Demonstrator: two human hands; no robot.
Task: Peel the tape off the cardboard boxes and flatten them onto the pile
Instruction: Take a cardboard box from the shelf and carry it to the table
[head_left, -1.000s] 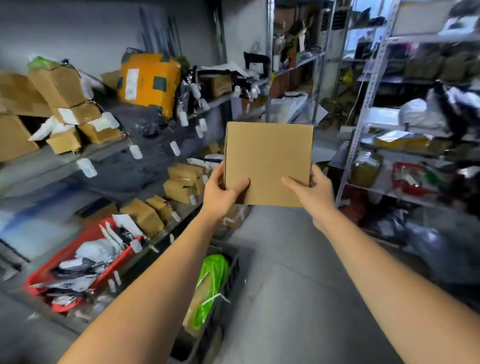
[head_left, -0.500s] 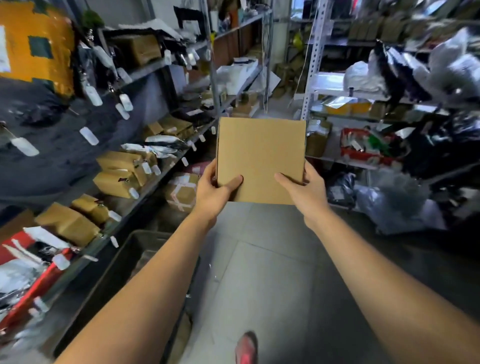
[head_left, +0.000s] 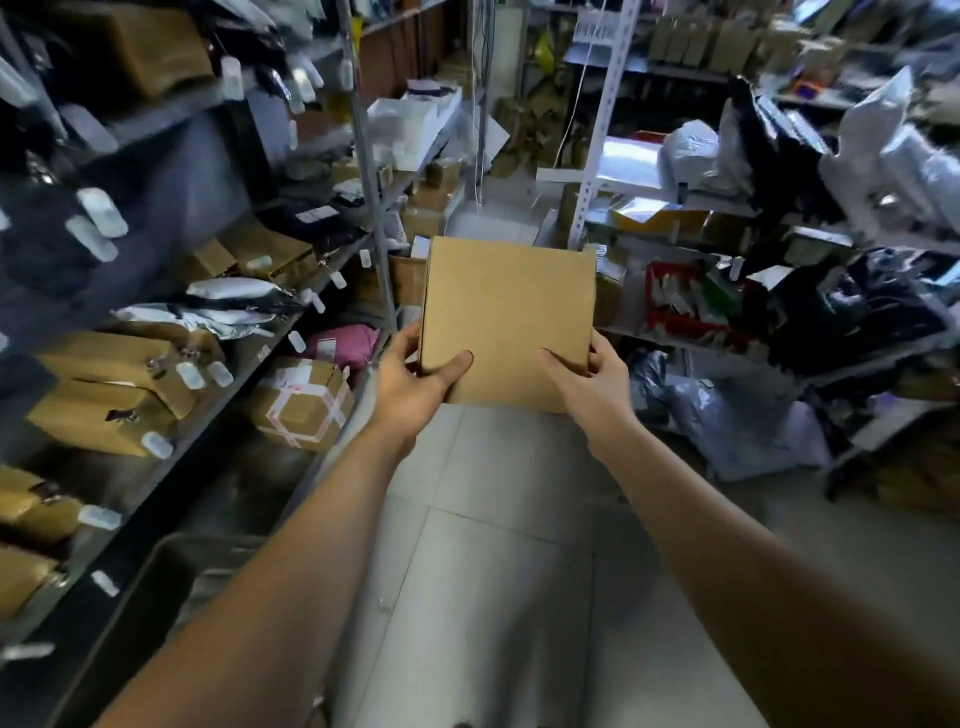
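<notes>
I hold a plain brown cardboard box (head_left: 506, 317) up in front of me over the aisle floor, its broad face turned toward me. My left hand (head_left: 415, 384) grips its lower left corner, thumb across the front. My right hand (head_left: 589, 382) grips its lower right corner the same way. No tape shows on the face I see. The fingers behind the box are hidden.
Metal shelving (head_left: 363, 156) with brown boxes, grey bags and hanging tags lines the left. A taped box (head_left: 304, 408) sits on the floor beside it, with a dark bin (head_left: 150, 587) nearer me. Another cluttered rack (head_left: 602, 104) and floor bags (head_left: 727, 421) stand at the right. Grey tiled floor (head_left: 498, 571) runs between.
My view has swung right and moved forward along the aisle; the left shelves slid past. Both hands keep the same hold on the box.
</notes>
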